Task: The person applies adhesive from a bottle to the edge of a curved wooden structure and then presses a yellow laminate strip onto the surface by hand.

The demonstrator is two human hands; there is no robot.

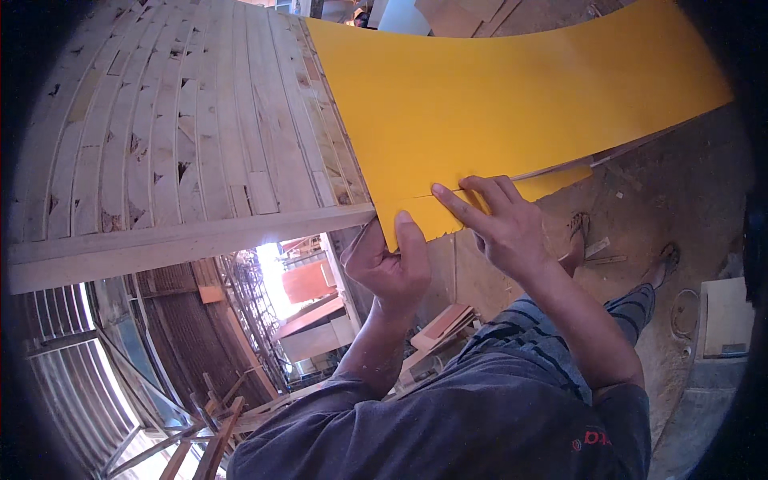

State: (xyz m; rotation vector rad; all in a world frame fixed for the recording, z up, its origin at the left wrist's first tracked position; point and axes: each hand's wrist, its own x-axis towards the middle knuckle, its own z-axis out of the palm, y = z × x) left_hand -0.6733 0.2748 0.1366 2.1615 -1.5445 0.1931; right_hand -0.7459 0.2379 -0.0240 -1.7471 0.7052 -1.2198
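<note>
A large yellow sheet (480, 96) lies over the wooden panel's right edge and reaches far to the right. A thin slit runs in from its near edge, with a narrow yellow strip (552, 186) on the near side. My left hand (390, 260) is closed on the sheet's near left corner, thumb on top and fingers curled below. My right hand (504, 220) rests on the strip beside the slit, index and middle fingers stretched out and apart. Its thumb is mostly hidden. The strip's near edge looks ragged.
A panel of joined wooden strips (176, 120) with gaps and knots fills the upper left. Stacked board offcuts (444, 324) lie low beyond my left arm. Wooden frame pieces (216, 440) stand at lower left. A pale box-like object (728, 320) sits at right.
</note>
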